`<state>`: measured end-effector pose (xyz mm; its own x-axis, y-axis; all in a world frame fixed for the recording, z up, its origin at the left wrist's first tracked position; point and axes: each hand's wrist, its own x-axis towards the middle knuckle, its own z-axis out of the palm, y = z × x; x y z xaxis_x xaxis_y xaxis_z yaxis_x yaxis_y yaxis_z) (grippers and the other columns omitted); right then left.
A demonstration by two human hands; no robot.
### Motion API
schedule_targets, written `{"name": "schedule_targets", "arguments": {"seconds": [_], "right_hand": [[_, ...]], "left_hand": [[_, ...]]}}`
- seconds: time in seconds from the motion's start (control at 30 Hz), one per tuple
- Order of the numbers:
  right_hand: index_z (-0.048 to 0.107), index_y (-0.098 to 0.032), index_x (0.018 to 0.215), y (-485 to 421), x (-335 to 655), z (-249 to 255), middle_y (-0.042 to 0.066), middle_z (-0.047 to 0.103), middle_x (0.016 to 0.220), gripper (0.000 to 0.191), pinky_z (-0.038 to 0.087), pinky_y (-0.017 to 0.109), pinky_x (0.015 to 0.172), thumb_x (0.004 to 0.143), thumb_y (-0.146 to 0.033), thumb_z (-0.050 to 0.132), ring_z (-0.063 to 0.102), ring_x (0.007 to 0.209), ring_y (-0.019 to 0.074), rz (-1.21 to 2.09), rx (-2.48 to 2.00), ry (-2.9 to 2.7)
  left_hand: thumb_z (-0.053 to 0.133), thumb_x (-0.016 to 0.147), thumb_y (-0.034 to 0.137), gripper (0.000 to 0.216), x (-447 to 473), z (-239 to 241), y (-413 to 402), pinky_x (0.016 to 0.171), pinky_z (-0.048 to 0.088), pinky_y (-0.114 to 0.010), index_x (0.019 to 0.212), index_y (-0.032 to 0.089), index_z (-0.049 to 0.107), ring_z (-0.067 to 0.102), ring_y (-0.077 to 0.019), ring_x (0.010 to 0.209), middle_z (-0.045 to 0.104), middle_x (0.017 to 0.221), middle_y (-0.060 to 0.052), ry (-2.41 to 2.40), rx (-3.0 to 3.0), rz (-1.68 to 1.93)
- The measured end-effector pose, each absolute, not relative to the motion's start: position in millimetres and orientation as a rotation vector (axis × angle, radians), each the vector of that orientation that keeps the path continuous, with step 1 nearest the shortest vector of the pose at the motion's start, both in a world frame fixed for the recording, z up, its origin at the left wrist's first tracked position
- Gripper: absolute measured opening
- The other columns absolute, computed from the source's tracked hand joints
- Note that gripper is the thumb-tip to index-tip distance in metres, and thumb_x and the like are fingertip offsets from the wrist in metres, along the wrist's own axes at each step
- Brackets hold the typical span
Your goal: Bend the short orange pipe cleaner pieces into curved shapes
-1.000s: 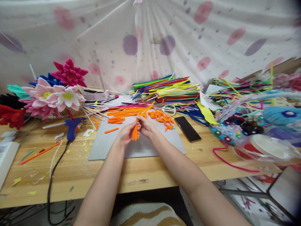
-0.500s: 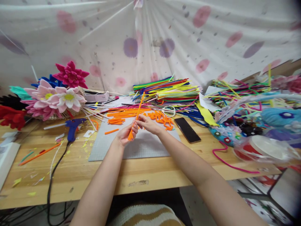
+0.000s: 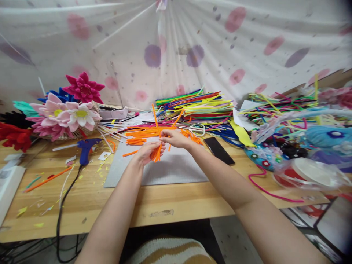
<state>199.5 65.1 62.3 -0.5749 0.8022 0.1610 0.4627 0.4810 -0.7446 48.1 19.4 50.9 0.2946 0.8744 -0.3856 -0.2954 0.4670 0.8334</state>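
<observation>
Above the grey cutting mat (image 3: 178,172), my left hand (image 3: 147,151) is closed around a small bunch of orange pipe cleaners (image 3: 156,154), whose ends fan out below the fingers. One long orange stem (image 3: 154,116) rises from between my hands. My right hand (image 3: 174,138) pinches at the top of the bunch, close to the left fingertips. A second orange length (image 3: 179,117) slants up behind the right fingers; whether they grip it is hard to see. Cut orange pieces (image 3: 136,141) lie on the mat, and curled orange ones (image 3: 194,137) are partly covered by my right hand.
A blue glue gun (image 3: 86,148) with a black cord lies left, near felt-like flowers (image 3: 79,114). White-handled scissors (image 3: 198,129) and a black phone (image 3: 219,150) are right of the mat. Behind is a colourful pipe-cleaner pile (image 3: 203,106); ribbon spools (image 3: 310,172) sit far right.
The orange stem that leaned right now leans left, and another orange length shows beside it. The bunch's lower ends have spread. My right hand has moved slightly, covering more of the curled pieces.
</observation>
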Motion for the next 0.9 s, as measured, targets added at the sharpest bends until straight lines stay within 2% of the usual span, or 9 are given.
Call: {"name": "schedule_targets", "arguments": {"seconds": [0.13,0.2,0.33,0.43,0.5,0.57,0.67,0.77,0.9], "right_hand": [[0.057,-0.016,0.078,62,195,65,0.002,0.062,0.077,0.014,0.034,0.023,0.063,0.078,-0.029,0.051,0.052,0.069,0.0124,0.607,-1.396,-2.241],[0.058,-0.018,0.08,59,189,65,0.004,0.064,0.08,0.016,0.035,0.024,0.064,0.079,-0.031,0.05,0.054,0.074,0.0145,0.538,-1.513,-2.197],[0.057,-0.018,0.082,55,180,63,0.006,0.065,0.087,0.015,0.038,0.027,0.068,0.08,-0.03,0.048,0.056,0.082,0.0182,0.494,-1.631,-2.13],[0.053,-0.02,0.092,52,183,60,0.003,0.064,0.085,0.015,0.039,0.028,0.067,0.079,-0.027,0.049,0.057,0.077,0.0162,0.559,-1.491,-2.105],[0.046,-0.023,0.104,50,190,55,0.0,0.063,0.083,0.027,0.041,0.026,0.065,0.077,-0.025,0.051,0.056,0.07,0.0125,0.663,-1.27,-2.051],[0.041,-0.023,0.109,49,197,51,-0.001,0.061,0.085,0.034,0.042,0.024,0.065,0.077,-0.027,0.052,0.055,0.069,0.0105,0.726,-1.093,-1.915],[0.047,-0.02,0.1,50,202,47,0.003,0.058,0.092,0.025,0.043,0.025,0.071,0.078,-0.031,0.051,0.055,0.08,0.0113,0.793,-0.956,-1.781],[0.054,-0.019,0.091,52,201,51,0.005,0.057,0.098,0.018,0.04,0.027,0.082,0.078,-0.031,0.051,0.052,0.094,0.0132,0.859,-0.85,-1.896],[0.057,-0.017,0.077,54,197,68,0.003,0.058,0.085,0.015,0.036,0.027,0.082,0.081,-0.029,0.048,0.049,0.087,0.0133,0.715,-0.906,-2.116]], "left_hand": [[0.054,0.076,0.026,0.017,60,53,21,0.066,0.044,-0.029,0.071,0.014,0.065,0.061,-0.0186,0.07,0.065,0.071,-0.009,1.543,1.472,0.92],[0.049,0.079,0.032,0.024,67,54,19,0.07,0.041,-0.033,0.077,0.015,0.067,0.061,-0.0247,0.082,0.066,0.079,-0.013,1.913,1.811,0.836],[0.04,0.083,0.032,0.034,76,52,19,0.07,0.039,-0.035,0.086,0.014,0.068,0.061,-0.0284,0.085,0.066,0.084,-0.017,2.197,2.001,0.668],[0.046,0.079,0.03,0.026,69,51,24,0.069,0.041,-0.032,0.073,0.016,0.067,0.061,-0.0238,0.078,0.066,0.075,-0.012,1.95,1.795,0.832],[0.05,0.077,0.027,0.021,60,53,27,0.065,0.043,-0.028,0.065,0.015,0.063,0.06,-0.0177,0.067,0.064,0.067,-0.008,1.594,1.445,0.983],[0.051,0.076,0.02,0.014,50,56,27,0.06,0.045,-0.025,0.068,0.013,0.061,0.057,-0.0123,0.057,0.061,0.062,-0.004,1.242,1.047,1.029],[0.05,0.076,0.013,0.011,41,60,23,0.048,0.043,-0.019,0.07,0.011,0.059,0.051,-0.0073,0.047,0.053,0.055,-0.001,0.897,0.727,0.936],[0.046,0.079,0.012,0.013,39,62,18,0.039,0.039,-0.014,0.069,0.012,0.056,0.046,-0.0048,0.041,0.047,0.053,0.001,0.719,0.558,0.84],[0.042,0.082,0.012,0.017,41,63,16,0.037,0.038,-0.012,0.071,0.013,0.054,0.046,-0.004,0.042,0.046,0.055,0.001,0.632,0.436,0.794]]}}
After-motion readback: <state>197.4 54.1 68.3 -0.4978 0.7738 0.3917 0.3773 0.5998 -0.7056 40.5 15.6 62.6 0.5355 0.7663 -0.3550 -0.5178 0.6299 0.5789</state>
